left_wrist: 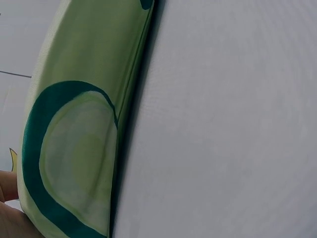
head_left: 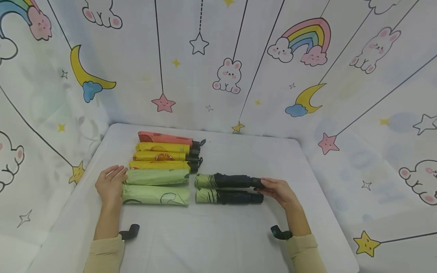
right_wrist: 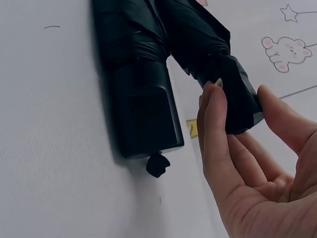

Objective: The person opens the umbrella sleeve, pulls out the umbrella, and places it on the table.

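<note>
My right hand (head_left: pixel 280 192) pinches the handle end of the farther black umbrella (head_left: pixel 235 181), folded narrow with a green striped tip. In the right wrist view, thumb and fingers sit on either side of its black handle (right_wrist: pixel 237 101). Beside it lies a matching black umbrella (head_left: pixel 235 197), untouched, with a small black tab (right_wrist: pixel 158 165) at its handle. On the left, my left hand (head_left: pixel 110 185) rests at the left ends of two light green sleeves, the farther sleeve (head_left: pixel 157 177) and the nearer sleeve (head_left: pixel 153 194). Its fingers look loosely bent and are partly hidden in the left wrist view.
Behind the green sleeves lie a red folded umbrella (head_left: pixel 164 137) and several yellow ones, such as this yellow umbrella (head_left: pixel 160 156), their black handles pointing right. All rest on a white table (head_left: pixel 205 239). A patterned cloth (head_left: pixel 205 83) hangs around its back and sides.
</note>
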`<state>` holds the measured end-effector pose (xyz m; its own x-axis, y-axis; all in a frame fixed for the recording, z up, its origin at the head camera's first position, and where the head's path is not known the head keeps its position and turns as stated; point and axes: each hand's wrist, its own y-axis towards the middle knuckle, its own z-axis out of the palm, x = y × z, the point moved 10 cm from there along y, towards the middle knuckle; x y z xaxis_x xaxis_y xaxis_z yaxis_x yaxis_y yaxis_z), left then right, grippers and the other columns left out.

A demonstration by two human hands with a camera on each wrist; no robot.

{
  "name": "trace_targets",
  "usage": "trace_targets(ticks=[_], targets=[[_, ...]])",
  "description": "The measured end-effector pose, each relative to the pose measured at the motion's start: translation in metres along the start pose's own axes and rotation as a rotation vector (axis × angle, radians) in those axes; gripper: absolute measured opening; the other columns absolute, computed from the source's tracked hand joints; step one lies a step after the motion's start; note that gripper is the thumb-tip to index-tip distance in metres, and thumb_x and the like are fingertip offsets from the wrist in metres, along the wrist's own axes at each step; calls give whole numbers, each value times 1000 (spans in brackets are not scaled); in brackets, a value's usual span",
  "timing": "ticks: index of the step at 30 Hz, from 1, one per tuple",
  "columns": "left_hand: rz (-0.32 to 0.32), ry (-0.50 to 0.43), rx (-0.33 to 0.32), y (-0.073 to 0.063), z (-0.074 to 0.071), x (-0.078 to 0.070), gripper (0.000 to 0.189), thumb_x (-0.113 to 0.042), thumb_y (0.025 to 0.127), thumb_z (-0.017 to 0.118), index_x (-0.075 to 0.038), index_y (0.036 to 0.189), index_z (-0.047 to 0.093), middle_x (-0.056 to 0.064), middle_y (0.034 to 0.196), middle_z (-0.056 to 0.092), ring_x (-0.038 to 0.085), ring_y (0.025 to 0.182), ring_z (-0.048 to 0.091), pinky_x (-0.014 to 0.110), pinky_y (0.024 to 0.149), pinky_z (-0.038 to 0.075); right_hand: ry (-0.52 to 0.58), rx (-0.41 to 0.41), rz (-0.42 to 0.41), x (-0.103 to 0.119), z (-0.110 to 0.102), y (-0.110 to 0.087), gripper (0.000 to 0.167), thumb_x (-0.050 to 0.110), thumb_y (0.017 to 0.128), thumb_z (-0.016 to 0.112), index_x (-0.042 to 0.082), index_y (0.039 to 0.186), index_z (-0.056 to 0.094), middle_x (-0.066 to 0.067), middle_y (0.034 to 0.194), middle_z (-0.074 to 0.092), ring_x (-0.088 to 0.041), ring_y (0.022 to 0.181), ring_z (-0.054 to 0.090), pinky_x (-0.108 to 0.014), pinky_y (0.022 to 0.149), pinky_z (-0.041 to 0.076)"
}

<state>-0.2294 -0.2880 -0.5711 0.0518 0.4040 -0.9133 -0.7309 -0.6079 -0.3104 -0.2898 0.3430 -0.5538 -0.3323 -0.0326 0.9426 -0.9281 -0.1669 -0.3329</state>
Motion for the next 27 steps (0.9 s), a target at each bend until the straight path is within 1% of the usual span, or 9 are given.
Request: trace_targets(ticks=[3, 6, 9, 13, 16, 18, 21, 23, 27], targets=[[9, 9, 4, -1, 1, -2, 49, 17, 91, 65, -3, 135, 58, 17, 136, 65, 13, 107, 74, 17, 84, 58, -17, 12, 5, -1, -1, 1, 41, 10, 100, 71, -12, 134, 63, -11, 116, 75, -24, 100, 76, -38, 93, 61], [5, 17, 9, -3, 1, -2, 49, 17, 92, 65, -3, 136, 57, 18, 139, 63, 14, 111, 73, 16, 85, 58, -64, 27, 6, -1, -2, 3, 45, 12, 100, 71, -12, 136, 60, -12, 120, 74, -23, 102, 76, -41, 95, 60], [1, 30, 10, -3, 1, -2, 49, 16, 92, 65, -4, 137, 57, 19, 141, 62, 15, 113, 72, 16, 85, 58, -150, 38, -3, 0, -4, 4, 48, 17, 100, 72, -11, 138, 60, -12, 125, 72, -23, 106, 74, -42, 97, 59], [-5, 26, 10, -2, 1, -1, 50, 16, 92, 65, -4, 137, 57, 18, 140, 63, 16, 115, 72, 17, 86, 58, -280, 34, -16, 2, -8, 7, 52, 28, 100, 73, -4, 139, 63, -12, 133, 68, -21, 110, 69, -40, 100, 58], [-12, 12, 12, -1, 1, 0, 50, 17, 92, 66, -4, 137, 57, 17, 139, 63, 16, 115, 72, 17, 86, 58, -341, 29, -17, 3, -10, 9, 54, 34, 99, 74, 0, 139, 65, -12, 137, 66, -20, 113, 65, -38, 102, 55], [-17, 9, 12, -1, 1, 1, 50, 17, 92, 66, -4, 136, 58, 16, 138, 64, 16, 113, 72, 17, 85, 58, -361, 25, -15, 2, -11, 10, 53, 35, 99, 74, 2, 139, 66, -11, 138, 66, -21, 113, 64, -39, 102, 54], [-21, 20, 12, -1, 0, 1, 49, 16, 92, 66, -5, 135, 58, 15, 137, 65, 16, 114, 72, 16, 84, 58, -384, 25, -12, 0, -11, 11, 50, 35, 98, 75, 3, 137, 68, -10, 131, 69, -23, 110, 63, -38, 96, 54], [-25, 22, 11, -2, 0, 0, 49, 16, 92, 66, -6, 135, 58, 15, 137, 65, 16, 114, 72, 16, 84, 58, -415, 18, -14, -1, -12, 12, 49, 36, 98, 75, 5, 135, 70, -10, 129, 69, -24, 109, 63, -37, 93, 54], [-19, 24, 18, -2, 1, -1, 49, 15, 92, 66, -4, 136, 57, 16, 138, 64, 15, 111, 73, 16, 84, 58, -498, 10, -35, -3, -14, 15, 45, 38, 98, 75, 8, 131, 73, -11, 133, 69, -24, 114, 63, -37, 94, 54]])
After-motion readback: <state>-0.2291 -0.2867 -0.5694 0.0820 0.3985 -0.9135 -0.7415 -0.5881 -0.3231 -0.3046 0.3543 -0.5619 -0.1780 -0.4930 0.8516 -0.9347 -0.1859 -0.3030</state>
